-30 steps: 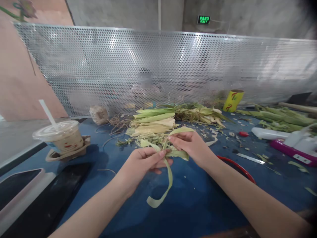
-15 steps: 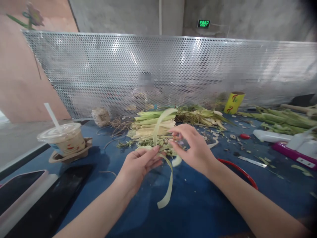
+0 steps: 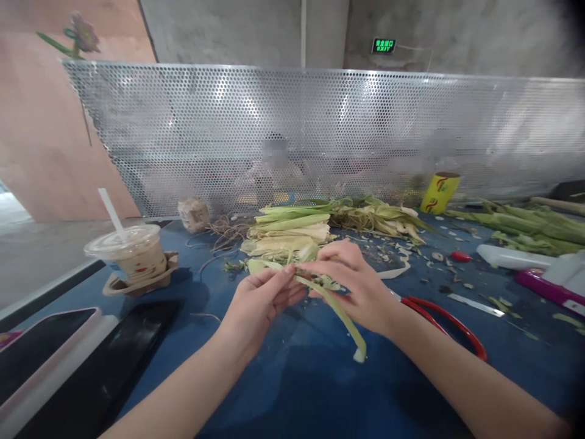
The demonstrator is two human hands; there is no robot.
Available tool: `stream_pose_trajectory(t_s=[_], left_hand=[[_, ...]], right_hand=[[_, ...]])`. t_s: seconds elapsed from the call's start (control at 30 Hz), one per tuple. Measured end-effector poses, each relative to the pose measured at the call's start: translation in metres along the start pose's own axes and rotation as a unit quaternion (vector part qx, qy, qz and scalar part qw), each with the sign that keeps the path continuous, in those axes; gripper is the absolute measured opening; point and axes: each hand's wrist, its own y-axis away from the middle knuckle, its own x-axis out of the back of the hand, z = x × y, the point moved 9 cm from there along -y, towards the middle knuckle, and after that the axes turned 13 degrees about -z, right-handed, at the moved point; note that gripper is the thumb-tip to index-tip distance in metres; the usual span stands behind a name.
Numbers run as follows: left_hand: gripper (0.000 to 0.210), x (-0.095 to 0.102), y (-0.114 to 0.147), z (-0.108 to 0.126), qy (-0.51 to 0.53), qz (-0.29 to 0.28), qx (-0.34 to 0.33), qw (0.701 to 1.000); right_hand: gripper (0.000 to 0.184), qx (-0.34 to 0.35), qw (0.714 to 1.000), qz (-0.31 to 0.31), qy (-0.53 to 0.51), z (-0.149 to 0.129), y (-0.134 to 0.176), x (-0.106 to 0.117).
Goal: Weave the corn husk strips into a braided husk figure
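Observation:
Both of my hands hold a pale green corn husk strip [image 3: 340, 317] above the blue table [image 3: 292, 378]. My left hand [image 3: 262, 299] pinches its upper end between thumb and fingers. My right hand [image 3: 354, 283] grips it just to the right, fingers curled over it. The strip's free end hangs down to the right toward the tabletop. Just beyond my hands lies a pile of flattened husks [image 3: 287, 235].
A lidded drink cup with a straw [image 3: 130, 256] stands at left, two phones [image 3: 59, 353] nearer. Red-handled scissors [image 3: 448, 320] lie right of my right hand. A twine ball [image 3: 194, 213], yellow roll [image 3: 439, 192], green stalks [image 3: 525, 222] and a perforated metal screen [image 3: 320, 134] sit behind.
The strip's long end, looped upward half a second ago, now hangs down to the right. My hands have drawn closer together on it. The camera has shifted slightly left.

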Motion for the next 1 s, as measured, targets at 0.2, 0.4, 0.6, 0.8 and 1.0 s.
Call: stream_pose_trajectory(t_s=[0.2, 0.4, 0.6, 0.8, 1.0], left_hand=[[0.017, -0.001, 0.001, -0.001, -0.003, 0.006, -0.001, 1.0], [0.016, 0.001, 0.0, -0.002, -0.008, 0.021, -0.007, 1.0], [0.014, 0.0, 0.001, 0.002, -0.018, 0.014, -0.034, 0.999], [0.011, -0.001, 0.002, 0.002, -0.05, 0.007, -0.019, 0.999], [0.008, -0.003, 0.002, 0.002, -0.089, -0.001, -0.012, 0.996]], right_hand=[[0.02, 0.015, 0.996, -0.022, 0.084, -0.009, 0.002, 0.003], [0.016, 0.047, 0.998, -0.038, 0.022, -0.013, 0.001, -0.002], [0.016, -0.019, 0.988, -0.044, -0.149, -0.006, -0.001, -0.011], [0.015, -0.104, 0.972, -0.004, -0.211, 0.009, 0.001, -0.013], [0.009, -0.287, 0.869, -0.014, -0.403, 0.042, 0.017, -0.038]])
